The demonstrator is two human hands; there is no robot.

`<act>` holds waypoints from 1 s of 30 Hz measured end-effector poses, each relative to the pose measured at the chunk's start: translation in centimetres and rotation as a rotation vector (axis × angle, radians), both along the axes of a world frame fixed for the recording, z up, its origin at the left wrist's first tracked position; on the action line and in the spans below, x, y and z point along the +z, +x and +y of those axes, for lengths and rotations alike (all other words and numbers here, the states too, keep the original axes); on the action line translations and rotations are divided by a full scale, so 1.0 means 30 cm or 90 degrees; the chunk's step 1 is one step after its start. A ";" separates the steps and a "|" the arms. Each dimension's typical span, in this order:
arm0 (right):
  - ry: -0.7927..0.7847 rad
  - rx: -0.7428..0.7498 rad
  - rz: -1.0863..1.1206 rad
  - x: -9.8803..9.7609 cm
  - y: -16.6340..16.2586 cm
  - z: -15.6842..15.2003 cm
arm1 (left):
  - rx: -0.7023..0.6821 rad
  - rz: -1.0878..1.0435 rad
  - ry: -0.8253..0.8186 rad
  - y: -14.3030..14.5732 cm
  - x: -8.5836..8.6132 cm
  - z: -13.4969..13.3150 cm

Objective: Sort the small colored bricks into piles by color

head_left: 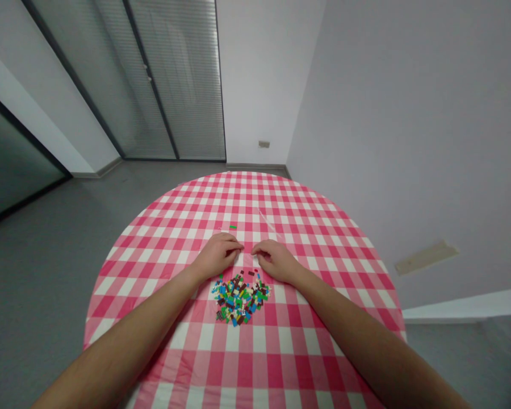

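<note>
A heap of small building bricks (241, 298) in blue, green, dark brown, white and yellow lies on the tablecloth between my forearms. Just beyond it, my left hand (218, 254) rests low over the cloth, thumb and fingers drawn together. Facing it across a small gap, my right hand (276, 259) has its fingers curled in towards the thumb. Anything in either pinch is too small or hidden to name. One green brick (233, 227) lies apart, past my left fingertips. A few dark brown bricks (251, 273) are scattered at the heap's far edge, near my right hand.
The round table wears a red-and-white checked tablecloth (323, 227). A thin clear strip (269, 222) lies on it beyond my right hand. A plain wall (409, 142) stands close on the right; glass doors with blinds (179, 85) are at the back left.
</note>
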State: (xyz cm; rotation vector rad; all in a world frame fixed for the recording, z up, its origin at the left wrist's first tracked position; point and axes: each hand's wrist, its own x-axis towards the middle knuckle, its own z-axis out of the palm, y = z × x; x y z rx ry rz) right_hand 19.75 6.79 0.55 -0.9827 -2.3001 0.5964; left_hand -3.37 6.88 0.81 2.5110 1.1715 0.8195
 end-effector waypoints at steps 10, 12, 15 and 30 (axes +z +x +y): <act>0.008 0.011 0.009 -0.011 0.002 0.003 | 0.140 0.015 0.022 -0.027 -0.031 0.039; 0.010 0.012 0.011 -0.012 0.003 0.004 | 0.200 0.037 0.042 -0.034 -0.033 0.048; 0.008 0.013 0.010 -0.014 0.003 0.004 | 0.270 0.066 0.063 -0.039 -0.024 0.049; 0.009 0.018 0.001 -0.001 0.001 0.003 | 0.249 0.128 0.053 -0.016 -0.007 0.023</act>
